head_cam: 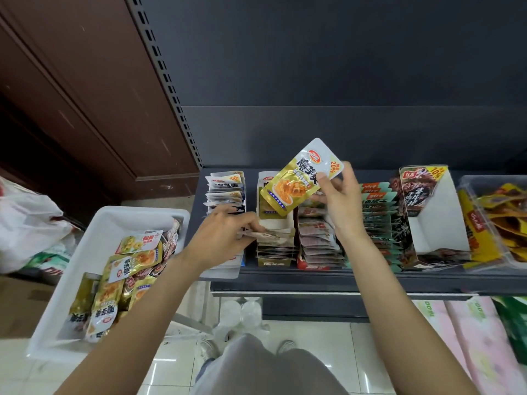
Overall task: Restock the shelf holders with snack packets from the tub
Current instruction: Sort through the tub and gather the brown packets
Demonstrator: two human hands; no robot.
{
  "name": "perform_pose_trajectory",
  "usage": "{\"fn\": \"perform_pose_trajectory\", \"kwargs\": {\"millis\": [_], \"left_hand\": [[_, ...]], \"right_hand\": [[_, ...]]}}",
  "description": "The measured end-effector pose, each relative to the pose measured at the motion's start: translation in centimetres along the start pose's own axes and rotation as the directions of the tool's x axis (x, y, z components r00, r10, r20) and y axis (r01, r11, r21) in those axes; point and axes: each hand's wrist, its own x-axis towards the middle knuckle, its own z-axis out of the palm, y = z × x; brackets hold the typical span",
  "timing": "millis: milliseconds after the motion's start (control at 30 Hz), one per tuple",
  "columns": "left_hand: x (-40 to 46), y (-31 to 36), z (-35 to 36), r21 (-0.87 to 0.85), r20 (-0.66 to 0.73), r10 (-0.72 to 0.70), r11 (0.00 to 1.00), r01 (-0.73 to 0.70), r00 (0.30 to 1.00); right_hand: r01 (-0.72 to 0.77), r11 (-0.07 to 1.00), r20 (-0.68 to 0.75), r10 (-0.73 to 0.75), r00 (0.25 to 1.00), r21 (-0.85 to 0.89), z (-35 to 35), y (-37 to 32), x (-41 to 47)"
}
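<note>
1. While a gold packet point(296, 185) is pinched at its right edge between thumb and fingers of the right hand point(340, 201), it is held tilted above the second holder point(275, 243) on the shelf point(370, 276).
2. The left hand point(225, 238) is seen with curled fingers on the packets at the front of that holder; the fingertips are blurred, so it cannot be told whether a packet is gripped.
3. More gold packets are piled in the white tub point(94, 275), which is placed left of the shelf; its near rim is partly hidden by the left forearm.
4. The first holder point(225, 195) is partly covered by the left hand.
5. The red holder point(319, 240) and green holder point(379, 223) are partly hidden behind the right hand and wrist.
6. A clear bin point(496, 223) of yellow packets is cut off at the right edge.
7. A white bag point(25, 223) is cut off at the left edge.
</note>
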Motion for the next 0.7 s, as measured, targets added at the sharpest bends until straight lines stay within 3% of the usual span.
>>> {"fn": "perform_pose_trajectory", "kwargs": {"millis": [133,233,333,400,467,567,700], "left_hand": [[-0.7,-0.1,0.1,0.119,-0.046,0.088,0.990,-0.082,0.995],[-0.1,0.3,1.6,0.273,0.137,0.008,0.961,-0.046,0.991],[0.7,0.8,2.8,0.439,0.308,-0.075,0.895,-0.071,0.948],[0.8,0.8,3.0,0.464,0.383,-0.097,0.880,-0.100,0.919],[0.6,0.7,2.6,0.473,0.364,-0.078,0.874,-0.113,0.928],[0.1,0.5,1.7,0.455,0.264,-0.007,0.883,-0.119,0.965],[-1.3,0.4,0.2,0.309,0.095,0.076,0.946,-0.102,0.993]], "right_hand": [[0.011,1.000,0.018,-0.011,1.000,-0.003,0.3,0.1,-0.2],[0.012,0.997,0.060,-0.007,0.998,-0.075,0.4,0.4,-0.4],[0.112,0.944,0.192,-0.053,0.980,-0.309,0.5,0.8,-0.6],[0.276,0.826,0.328,-0.118,0.937,-0.491,1.0,1.0,-1.1],[0.425,0.679,0.463,-0.140,0.875,-0.599,1.7,1.5,-1.8],[0.531,0.503,0.586,-0.060,0.808,-0.682,2.0,1.8,-2.6],[0.603,0.298,0.638,0.029,0.769,-0.740,1.3,1.3,-3.3]]}}
